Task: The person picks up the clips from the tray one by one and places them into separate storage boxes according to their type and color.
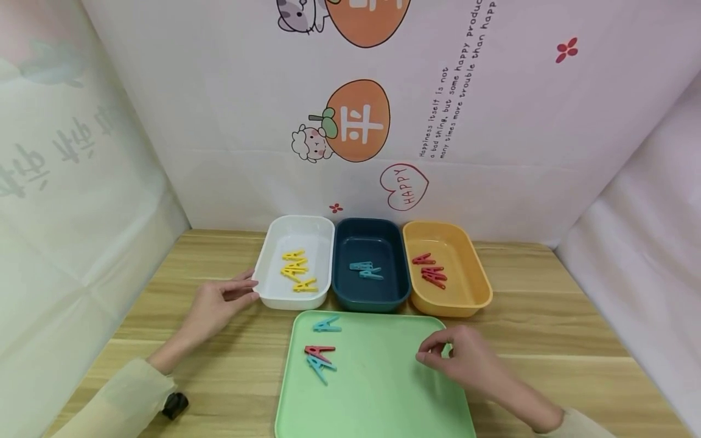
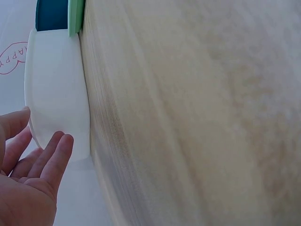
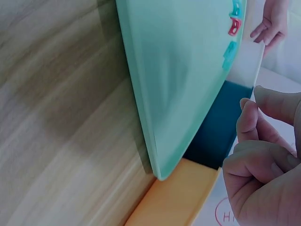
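Note:
My left hand (image 1: 219,304) is at the left side of a white bin (image 1: 265,255), its fingertips touching the wall near the rim. In the left wrist view, its fingers look fairly straight against the bin. Several yellow clothespins (image 1: 296,267) lie inside that bin. Over the right part of a green tray (image 1: 383,377), my right hand (image 1: 465,359) hovers with loosely bent fingers and holds nothing; a small gap shows between thumb and forefinger in the right wrist view. On the tray's left side lie a blue clothespin (image 1: 327,325), a red clothespin (image 1: 314,350) and another blue clothespin (image 1: 320,368).
Beside the white bin stand a dark blue bin (image 1: 372,234) with blue clothespins (image 1: 366,271) and a yellow-orange bin (image 1: 465,274) with red clothespins (image 1: 429,271). The bins line up behind the tray on a wooden table (image 1: 542,322). A printed white cloth (image 1: 246,121) rises behind them.

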### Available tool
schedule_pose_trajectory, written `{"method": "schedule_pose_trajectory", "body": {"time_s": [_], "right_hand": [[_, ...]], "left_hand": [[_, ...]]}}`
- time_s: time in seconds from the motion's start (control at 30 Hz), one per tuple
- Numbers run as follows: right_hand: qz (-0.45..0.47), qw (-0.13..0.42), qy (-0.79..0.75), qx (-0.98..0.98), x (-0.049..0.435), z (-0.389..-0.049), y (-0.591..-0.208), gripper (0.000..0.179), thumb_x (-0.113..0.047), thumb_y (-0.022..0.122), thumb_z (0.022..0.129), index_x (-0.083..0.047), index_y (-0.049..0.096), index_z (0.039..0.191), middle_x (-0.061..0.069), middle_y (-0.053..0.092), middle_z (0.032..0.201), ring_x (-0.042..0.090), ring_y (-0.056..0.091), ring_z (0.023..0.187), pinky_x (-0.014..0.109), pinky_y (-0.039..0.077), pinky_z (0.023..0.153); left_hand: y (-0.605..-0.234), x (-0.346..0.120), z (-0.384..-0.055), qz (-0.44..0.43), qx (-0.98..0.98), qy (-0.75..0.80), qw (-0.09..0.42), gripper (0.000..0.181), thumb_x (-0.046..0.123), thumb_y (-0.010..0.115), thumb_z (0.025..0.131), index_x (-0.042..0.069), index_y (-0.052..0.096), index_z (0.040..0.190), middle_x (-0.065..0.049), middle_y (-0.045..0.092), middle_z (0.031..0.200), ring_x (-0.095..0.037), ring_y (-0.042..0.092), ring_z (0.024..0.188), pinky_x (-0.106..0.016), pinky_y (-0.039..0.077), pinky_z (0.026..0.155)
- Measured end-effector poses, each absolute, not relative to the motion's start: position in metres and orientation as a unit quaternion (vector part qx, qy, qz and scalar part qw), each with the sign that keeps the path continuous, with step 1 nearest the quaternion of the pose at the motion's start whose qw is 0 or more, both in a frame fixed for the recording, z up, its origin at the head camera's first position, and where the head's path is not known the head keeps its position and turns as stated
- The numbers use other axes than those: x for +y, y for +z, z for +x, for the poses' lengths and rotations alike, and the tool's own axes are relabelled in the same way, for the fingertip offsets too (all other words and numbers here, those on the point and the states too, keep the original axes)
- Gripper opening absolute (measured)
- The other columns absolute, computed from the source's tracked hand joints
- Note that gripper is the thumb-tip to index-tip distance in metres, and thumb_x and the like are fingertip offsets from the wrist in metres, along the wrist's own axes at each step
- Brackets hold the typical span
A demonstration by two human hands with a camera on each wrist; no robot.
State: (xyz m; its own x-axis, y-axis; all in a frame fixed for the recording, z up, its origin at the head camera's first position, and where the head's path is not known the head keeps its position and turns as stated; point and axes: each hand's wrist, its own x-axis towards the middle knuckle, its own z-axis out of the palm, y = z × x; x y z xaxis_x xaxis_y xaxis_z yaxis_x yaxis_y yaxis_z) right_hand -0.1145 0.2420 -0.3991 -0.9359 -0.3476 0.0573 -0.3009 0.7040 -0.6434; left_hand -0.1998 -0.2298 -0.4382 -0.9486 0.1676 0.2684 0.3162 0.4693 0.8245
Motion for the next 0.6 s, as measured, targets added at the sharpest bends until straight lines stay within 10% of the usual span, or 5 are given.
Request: {"method": "schedule_pose_trajectory", "body": {"time_s": [0.6], "right_hand": [[-0.211,0.122,-0.331,0.912,0.196,-0.125,-0.398,0.007,-0.025,0.085,0.092,-0.019,0.082,0.096,-0.017,0.064,0.075,0.014,0.058,0.076,0.027,0.048,0.06]], "left_hand": [[-0.439,-0.23,-0.201,-0.145,-0.851,-0.498,0.075,0.032,0.015,0.082,0.095,-0.003,0.077,0.121,-0.015,0.062,0.144,-0.031,0.072,0.113,-0.016,0.058,0.081]]}}
